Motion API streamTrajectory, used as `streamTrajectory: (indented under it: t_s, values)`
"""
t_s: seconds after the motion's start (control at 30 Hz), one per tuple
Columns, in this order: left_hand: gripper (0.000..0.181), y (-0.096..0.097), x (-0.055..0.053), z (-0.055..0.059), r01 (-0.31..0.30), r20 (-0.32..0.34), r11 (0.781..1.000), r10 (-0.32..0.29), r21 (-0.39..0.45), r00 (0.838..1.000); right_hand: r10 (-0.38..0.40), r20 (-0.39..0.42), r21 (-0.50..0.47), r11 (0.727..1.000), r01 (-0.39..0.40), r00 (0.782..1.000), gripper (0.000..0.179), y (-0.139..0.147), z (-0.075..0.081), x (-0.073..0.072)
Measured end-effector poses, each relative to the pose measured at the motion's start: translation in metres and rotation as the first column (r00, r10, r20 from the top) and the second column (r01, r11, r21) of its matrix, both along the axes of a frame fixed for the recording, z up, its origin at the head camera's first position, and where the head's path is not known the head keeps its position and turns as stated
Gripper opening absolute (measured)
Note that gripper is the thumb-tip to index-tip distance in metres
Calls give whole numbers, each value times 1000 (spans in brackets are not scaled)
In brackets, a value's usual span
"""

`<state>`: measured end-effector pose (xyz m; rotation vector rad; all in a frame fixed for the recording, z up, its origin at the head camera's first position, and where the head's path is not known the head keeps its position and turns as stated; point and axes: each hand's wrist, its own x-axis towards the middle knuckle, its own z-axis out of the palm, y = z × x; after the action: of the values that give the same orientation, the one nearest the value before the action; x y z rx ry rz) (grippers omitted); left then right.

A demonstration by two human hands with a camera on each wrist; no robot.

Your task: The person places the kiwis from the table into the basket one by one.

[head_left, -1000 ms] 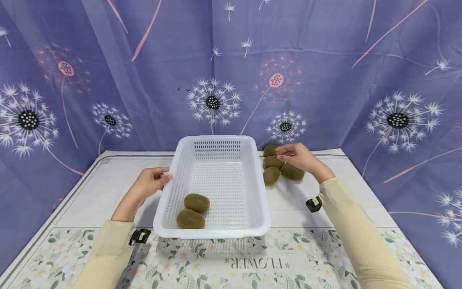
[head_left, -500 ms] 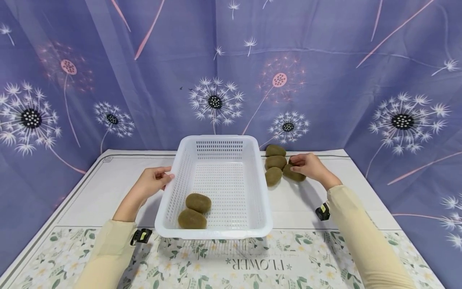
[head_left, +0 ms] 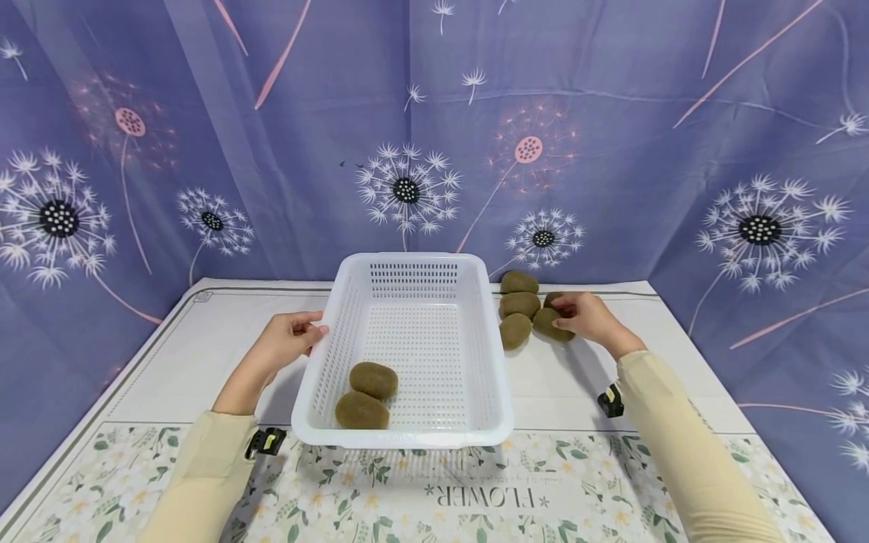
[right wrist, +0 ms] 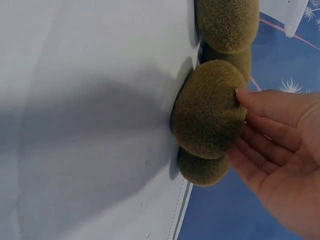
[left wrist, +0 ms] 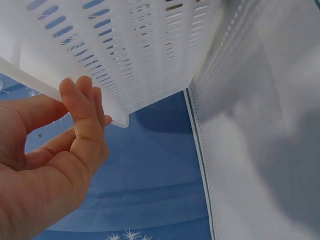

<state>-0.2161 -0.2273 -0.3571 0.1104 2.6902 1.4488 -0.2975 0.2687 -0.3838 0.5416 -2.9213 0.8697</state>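
My left hand (head_left: 284, 348) pinches the left rim of a white plastic basket (head_left: 485, 362); in the left wrist view its thumb and fingers meet around the rim. Two brown fuzzy kiwis, one (head_left: 373, 380) behind the other (head_left: 362, 411), lie inside at the near left. On the right, my right hand (head_left: 592, 320) pinches a kiwi (right wrist: 207, 110), thumb on its near side and fingers behind it. Another kiwi (right wrist: 204, 171) sits just beyond, partly hidden by the held one and the fingers. Three more kiwis (head_left: 519, 305) form a column beside the basket.
The white table (head_left: 163, 354) has a floral cloth (head_left: 326, 498) along its front. A purple dandelion-print curtain (head_left: 285, 151) closes off the back and sides. The basket's near end seems raised above the cloth, casting a shadow.
My right hand has moved right and nearer, from above the kiwi column to the outer kiwi, and now grips it. The left hand and basket stay put.
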Motion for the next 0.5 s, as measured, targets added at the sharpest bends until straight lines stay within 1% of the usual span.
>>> streamTrajectory:
  t_s: [0.2,0.37,0.5]
  values:
    - [47,0,0,1,-2,-9,1000,2,-7,1000,2,-5,45,999,-2,1000,42,0,-2,0]
    - [48,1,0,2,2,-2,1000,-2,-2,1000,4,14,94,996,-6,1000,48,0,-1,1]
    - [49,0,1,2,0,5,1000,0,-2,1000,11,36,111,994,-15,999,51,-5,1,0]
